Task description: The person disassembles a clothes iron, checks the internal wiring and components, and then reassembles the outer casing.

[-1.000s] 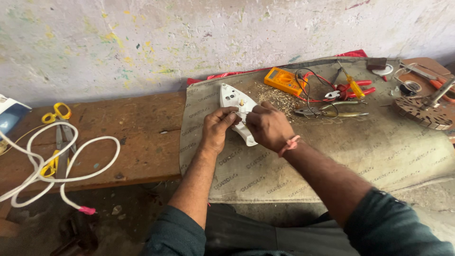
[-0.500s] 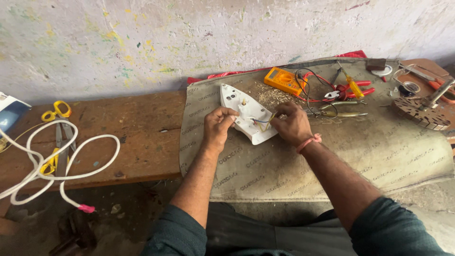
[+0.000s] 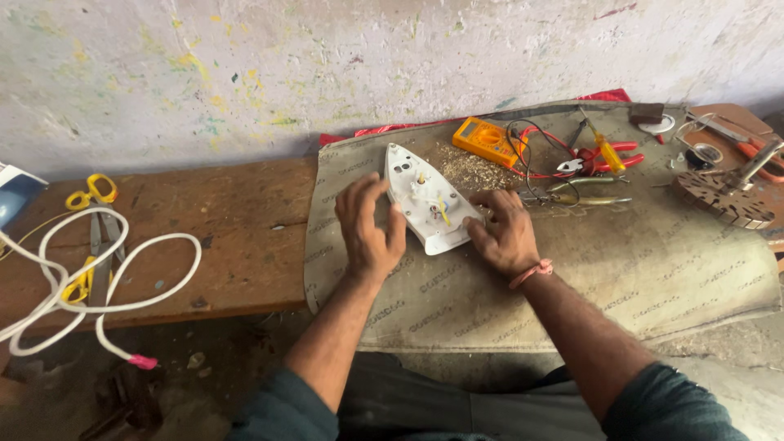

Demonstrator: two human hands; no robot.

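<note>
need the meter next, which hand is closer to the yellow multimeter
Right. The right hand lies just below the yellow multimeter; the left hand is farther, across the white iron shell.

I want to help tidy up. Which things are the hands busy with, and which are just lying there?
Busy with: white iron shell, between left hand and right hand.

Lying about: orange meter, red pliers, yellow screwdriver, white cord, yellow scissors.

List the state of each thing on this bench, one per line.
white iron shell: lying flat, inside up, wiring exposed
left hand: resting against the shell's left edge
right hand: fingertips at the shell's right edge
yellow multimeter: face up, leads attached
red pliers: lying loose
white cord: loosely coiled
yellow scissors: lying under the cord
</note>
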